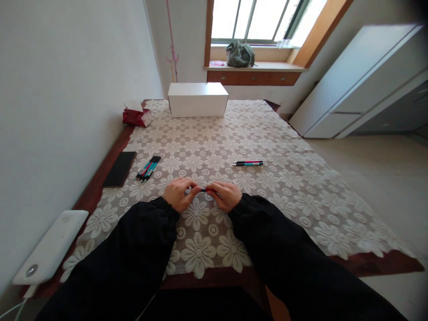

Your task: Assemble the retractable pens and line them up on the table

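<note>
Between my two hands is a pen point(203, 190), black toward the left and red toward the right, held level just above the tablecloth. The fingers of my left hand point(180, 192) pinch its left end. My right hand point(224, 195) grips the red end, and most of the pen is hidden by the fingers. A bunch of several pens point(148, 168), black with teal and red, lies to the left of my left hand. Beyond my right hand, two more pens point(248, 163), one red and one teal, rest side by side.
A flowered lace tablecloth point(198, 252) covers the table. At the left lie a black notebook point(119, 169) and a white power bank point(51, 247) with a cable. Farther back are a red tissue pack point(137, 117) and a long white box point(198, 104). A wall borders the left side.
</note>
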The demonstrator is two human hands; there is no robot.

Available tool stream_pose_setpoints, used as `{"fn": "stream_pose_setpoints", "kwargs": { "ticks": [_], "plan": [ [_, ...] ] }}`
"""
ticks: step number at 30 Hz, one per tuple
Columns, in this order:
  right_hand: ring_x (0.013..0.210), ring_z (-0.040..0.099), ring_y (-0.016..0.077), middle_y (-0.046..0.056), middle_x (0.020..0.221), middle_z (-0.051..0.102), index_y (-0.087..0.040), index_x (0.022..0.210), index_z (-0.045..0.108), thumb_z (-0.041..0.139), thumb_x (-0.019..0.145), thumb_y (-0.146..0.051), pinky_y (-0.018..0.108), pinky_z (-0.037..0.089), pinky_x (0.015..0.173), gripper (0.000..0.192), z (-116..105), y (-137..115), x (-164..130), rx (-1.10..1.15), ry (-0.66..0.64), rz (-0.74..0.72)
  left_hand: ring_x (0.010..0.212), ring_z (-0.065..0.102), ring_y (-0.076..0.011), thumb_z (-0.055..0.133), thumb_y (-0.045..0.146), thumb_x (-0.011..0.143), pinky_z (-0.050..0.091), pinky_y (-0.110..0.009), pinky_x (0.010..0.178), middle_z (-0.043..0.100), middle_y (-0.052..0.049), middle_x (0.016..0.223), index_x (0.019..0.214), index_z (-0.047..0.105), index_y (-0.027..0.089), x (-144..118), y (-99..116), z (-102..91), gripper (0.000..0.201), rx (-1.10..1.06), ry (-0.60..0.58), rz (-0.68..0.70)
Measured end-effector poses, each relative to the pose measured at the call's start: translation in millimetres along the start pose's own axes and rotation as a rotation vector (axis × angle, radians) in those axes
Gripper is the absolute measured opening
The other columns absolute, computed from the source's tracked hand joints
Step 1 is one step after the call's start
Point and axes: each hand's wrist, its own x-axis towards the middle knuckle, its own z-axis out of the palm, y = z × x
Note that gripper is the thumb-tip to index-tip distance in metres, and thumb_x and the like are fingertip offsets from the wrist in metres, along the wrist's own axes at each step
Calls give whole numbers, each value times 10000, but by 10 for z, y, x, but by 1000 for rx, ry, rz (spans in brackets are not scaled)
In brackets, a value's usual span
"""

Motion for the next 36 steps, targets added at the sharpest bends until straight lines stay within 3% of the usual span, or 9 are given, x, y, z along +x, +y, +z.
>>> {"fn": "stream_pose_setpoints", "kwargs": {
  "ticks": [3,8,14,17,20,23,26,29,36],
  "plan": [
    [780,675,152,28,908,734,-220,1031,675,471,1035,-324,244,443,708,229,6,16,-5,-10,-2,11,815,650,-199,565,402,976,496,-334,791,722,-34,810,821,687,213,2,-14,9,273,15,-26,-3],
    [765,678,156,29,914,739,-225,1032,678,486,1028,-314,250,437,683,211,-1,26,-7,-31,-10,28,867,666,-204,724,385,869,514,-340,829,727,-26,873,1012,679,219,-17,-20,25,224,-68,36,10],
    [779,682,160,32,893,736,-224,1023,684,470,1035,-319,249,456,702,234,11,28,1,-19,8,13,868,658,-214,543,369,988,504,-360,830,726,-33,829,858,685,220,-13,-32,20,243,-13,-28,19],
    [793,684,163,37,923,742,-231,1035,686,475,1032,-320,252,465,713,229,13,34,-1,-20,-1,22,934,661,-227,655,343,917,507,-376,874,736,-38,922,974,675,220,-17,-29,21,137,-40,8,55],
    [802,685,164,39,923,745,-233,1032,690,473,1034,-328,251,472,718,237,8,36,-4,-24,-3,32,1001,653,-248,724,390,863,503,-401,919,739,-47,1008,1023,660,222,-15,-17,21,240,-43,49,49],
    [804,685,165,38,918,747,-232,1022,691,478,1034,-344,250,474,715,241,10,37,-8,-22,10,35,952,651,-242,622,360,937,503,-402,897,735,-41,921,879,662,223,-7,-20,23,154,-14,15,48],
    [794,685,163,38,925,750,-232,1017,692,484,1032,-342,249,475,713,236,16,38,-10,-24,19,37,974,651,-237,623,305,931,503,-398,914,736,-44,965,952,665,226,-8,-28,25,92,-36,12,74],
    [806,689,166,43,934,752,-234,1014,695,491,1031,-340,251,478,725,230,12,34,-7,-25,20,37,1034,642,-251,706,388,877,497,-408,948,732,-53,1047,1062,655,227,-12,-22,17,251,-47,40,64],
    [815,697,172,38,928,764,-242,1020,712,512,1023,-349,257,490,745,227,2,43,-4,-15,6,58,973,640,-228,524,366,998,503,-384,916,733,-55,949,898,694,222,0,-38,11,243,-13,-27,86]
  ]
}}
